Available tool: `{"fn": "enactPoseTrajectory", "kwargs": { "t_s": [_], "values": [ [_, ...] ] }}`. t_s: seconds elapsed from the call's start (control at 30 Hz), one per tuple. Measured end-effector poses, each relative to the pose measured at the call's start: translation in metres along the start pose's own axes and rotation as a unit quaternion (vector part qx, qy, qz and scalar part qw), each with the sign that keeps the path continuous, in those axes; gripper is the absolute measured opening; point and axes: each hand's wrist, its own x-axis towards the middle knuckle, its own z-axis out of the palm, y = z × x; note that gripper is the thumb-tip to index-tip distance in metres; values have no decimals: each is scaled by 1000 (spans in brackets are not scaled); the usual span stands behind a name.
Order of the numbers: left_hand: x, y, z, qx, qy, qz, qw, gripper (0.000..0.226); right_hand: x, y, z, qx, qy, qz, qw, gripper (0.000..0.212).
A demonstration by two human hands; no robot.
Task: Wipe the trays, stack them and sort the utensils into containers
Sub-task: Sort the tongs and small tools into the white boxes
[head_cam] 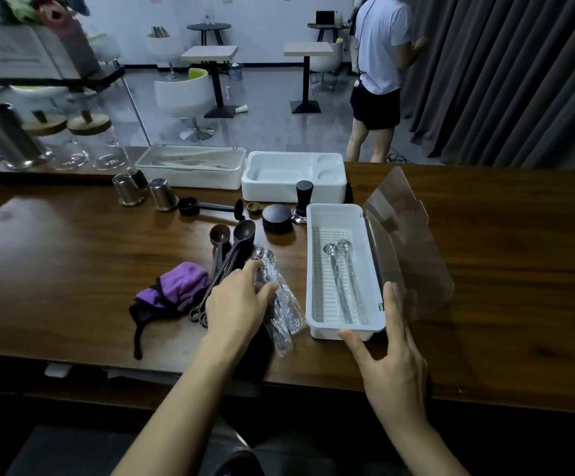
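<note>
White container (334,208) corner at right hand (392,359)

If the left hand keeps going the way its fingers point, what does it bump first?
The plastic-wrapped spoons: the left hand seems to touch them with its fingertips right now. Past those lies the white container, though depth is hard to judge from one view.

There is just one camera. It sits on the person's head and looks forward and down at the table (73,269). The left hand (238,304) and right hand (392,355) are close. The room behind looks far away.
</note>
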Motion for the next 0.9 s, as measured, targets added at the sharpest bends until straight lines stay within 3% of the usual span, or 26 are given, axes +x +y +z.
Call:
{"fn": "enactPoseTrajectory", "kwargs": {
  "t_s": [0.2,0.43,0.7,0.9],
  "values": [
    [3,-1,1,-1,-29,-1,1000,59,1,-3,3,-4,-8,-7,1000,92],
    [5,-9,0,-139,-36,-3,990,44,2,-5,4,-7,-7,-11,1000,93],
    [39,17,-23,-328,-33,60,942,45,1,-5,4,-19,-4,-17,1000,92],
    [54,56,-23,-402,-107,105,903,50,2,-3,5,-34,-20,-24,999,90]
  ]
}}
